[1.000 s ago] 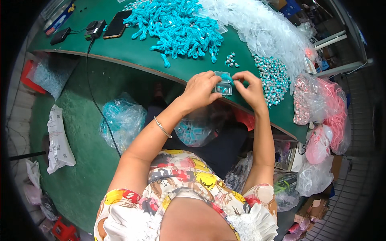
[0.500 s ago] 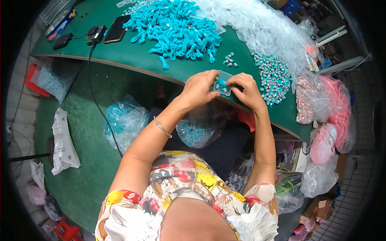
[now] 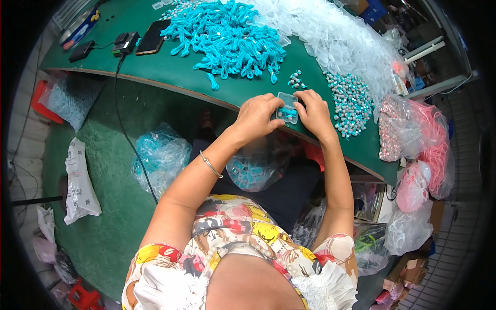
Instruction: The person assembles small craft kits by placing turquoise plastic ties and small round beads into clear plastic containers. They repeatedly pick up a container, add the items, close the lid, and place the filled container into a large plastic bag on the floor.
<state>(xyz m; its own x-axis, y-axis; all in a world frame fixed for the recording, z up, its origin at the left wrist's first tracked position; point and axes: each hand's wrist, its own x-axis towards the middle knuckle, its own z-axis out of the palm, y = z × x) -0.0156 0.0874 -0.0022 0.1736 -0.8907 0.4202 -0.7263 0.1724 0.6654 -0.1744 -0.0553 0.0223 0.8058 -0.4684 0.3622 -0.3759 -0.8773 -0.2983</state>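
Left hand (image 3: 257, 116) and right hand (image 3: 314, 111) gripping small clear plastic case (image 3: 287, 107) with turquoise contents, over green tabletop (image 3: 170, 67) edge

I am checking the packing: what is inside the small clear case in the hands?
Something turquoise lies inside the small clear case; both hands, left hand and right hand, cover its edges.

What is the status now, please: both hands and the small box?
Left hand and right hand both grip small clear box, at the green table edge. Turquoise piece inside box. Turquoise pile behind, apart. Nothing in the way.
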